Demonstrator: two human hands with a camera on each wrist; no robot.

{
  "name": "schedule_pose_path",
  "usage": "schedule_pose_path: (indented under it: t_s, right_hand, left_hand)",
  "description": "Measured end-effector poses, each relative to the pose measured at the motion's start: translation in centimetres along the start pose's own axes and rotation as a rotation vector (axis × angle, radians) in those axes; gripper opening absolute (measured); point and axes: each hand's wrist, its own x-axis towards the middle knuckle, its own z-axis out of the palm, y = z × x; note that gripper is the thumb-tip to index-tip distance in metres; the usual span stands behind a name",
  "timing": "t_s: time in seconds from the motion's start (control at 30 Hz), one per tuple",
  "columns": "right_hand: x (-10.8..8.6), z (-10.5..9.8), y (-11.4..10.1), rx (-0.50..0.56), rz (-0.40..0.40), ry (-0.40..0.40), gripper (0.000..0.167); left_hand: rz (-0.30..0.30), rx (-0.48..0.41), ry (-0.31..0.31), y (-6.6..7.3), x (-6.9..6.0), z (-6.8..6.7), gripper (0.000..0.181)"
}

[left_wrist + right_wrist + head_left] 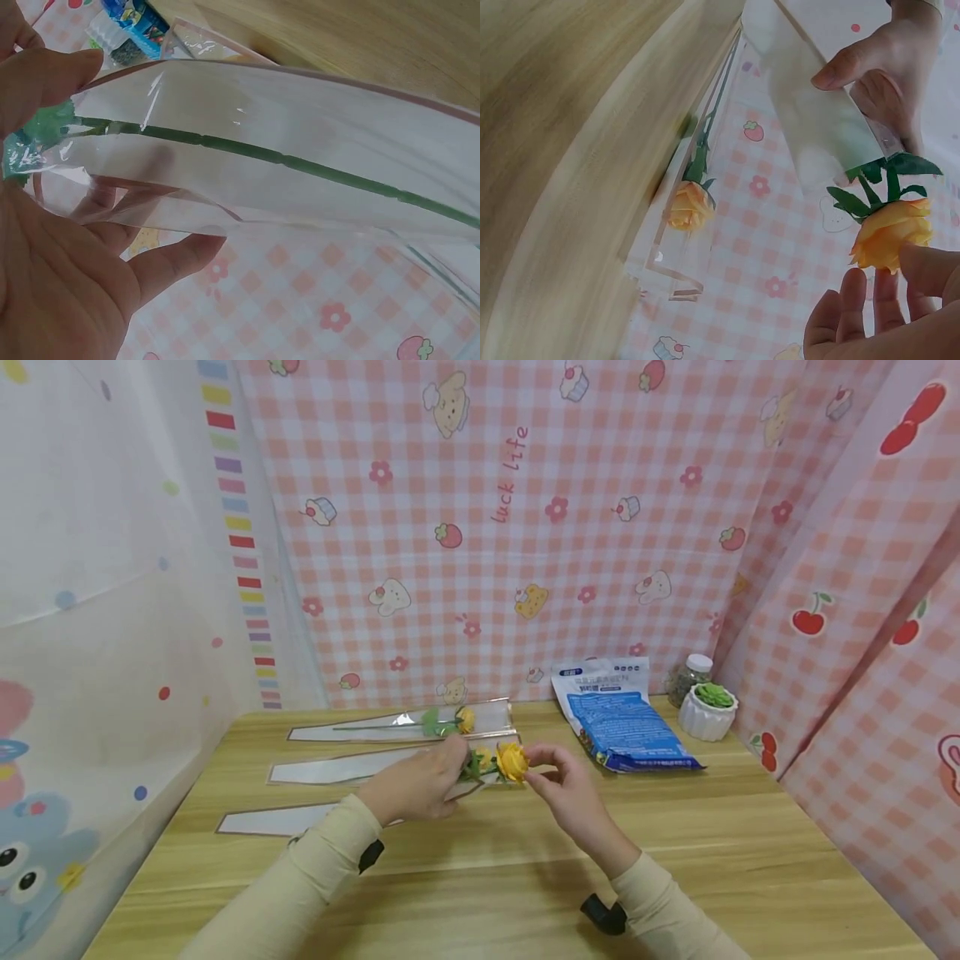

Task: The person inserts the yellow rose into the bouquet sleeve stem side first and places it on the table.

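Note:
A yellow artificial rose has its bloom and upper leaves sticking out of a narrow clear flower sleeve. Inside that sleeve the green stem runs lengthwise, as the left wrist view shows. My left hand grips the sleeve near its wide end, thumb on one side and fingers on the other. With thumb and fingertips my right hand holds the bloom, which appears close up in the right wrist view as an orange-yellow rose.
Behind my left hand lie two more sleeves, the back one with a yellow rose inside. A blue and white bag, a lidded jar and a potted succulent stand at the back right of the wooden table.

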Motion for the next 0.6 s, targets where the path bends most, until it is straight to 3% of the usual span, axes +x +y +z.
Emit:
schedule_pose_path:
  t_s: [0.13, 0.6]
  right_hand:
    - [0.02, 0.14, 0.28, -0.045, -0.01, -0.014, 0.022]
    - [0.14, 0.66, 0.38, -0.052, 0.031, -0.065, 0.022]
  left_hand:
    - [-0.009, -0.028, -0.031, -0.01, -0.02, -0.08, 0.059]
    - [-0.015, -0.037, -0.02, 0.32, 0.39, 0.1, 0.064]
